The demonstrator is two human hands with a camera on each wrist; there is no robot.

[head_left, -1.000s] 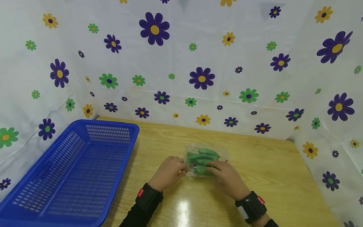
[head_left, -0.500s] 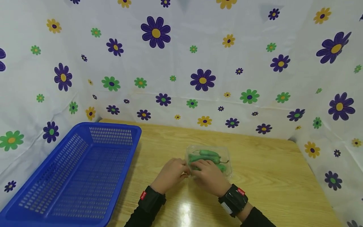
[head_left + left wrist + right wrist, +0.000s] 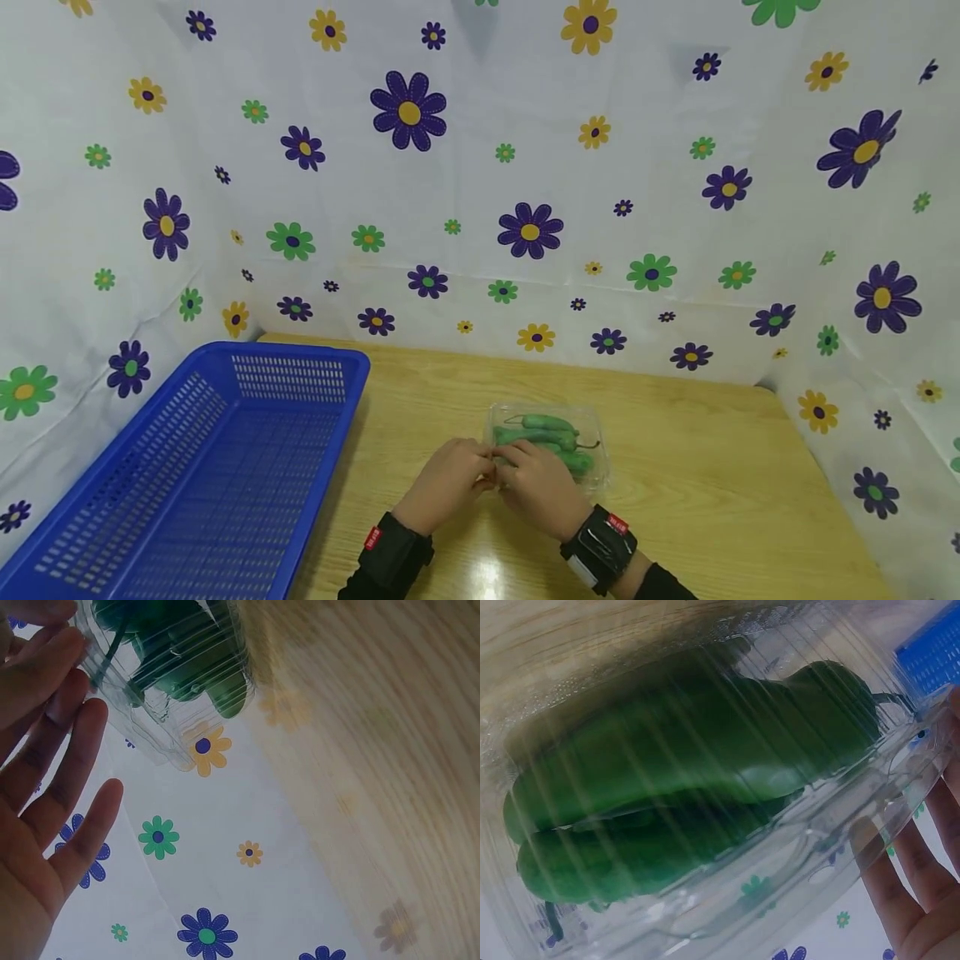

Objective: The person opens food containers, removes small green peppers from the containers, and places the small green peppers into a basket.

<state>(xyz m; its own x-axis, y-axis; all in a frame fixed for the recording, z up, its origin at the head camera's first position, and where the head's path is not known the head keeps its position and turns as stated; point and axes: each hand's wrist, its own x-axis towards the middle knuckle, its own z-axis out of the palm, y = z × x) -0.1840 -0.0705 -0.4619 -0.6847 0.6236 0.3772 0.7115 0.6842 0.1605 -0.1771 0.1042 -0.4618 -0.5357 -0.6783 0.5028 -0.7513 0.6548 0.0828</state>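
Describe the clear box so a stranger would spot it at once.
Start at the wooden table, with a big blue basket on its left. Right of that, the left hand and right hand meet at the box's near left corner. Unlike the basket, it is see-through, showing green peppers inside.

A clear plastic container (image 3: 163, 731) is pinched at its rim by the upper fingers of the left hand (image 3: 30, 855), whose lower fingers are spread apart. Green peppers (image 3: 180, 671) are seen through its ribbed wall. White cloth (image 3: 199, 877) printed with purple, green and yellow flowers (image 3: 158, 838) is shown below; the right side is filled by a wood-grained surface (image 3: 390, 735), faintly marked with flower shapes.
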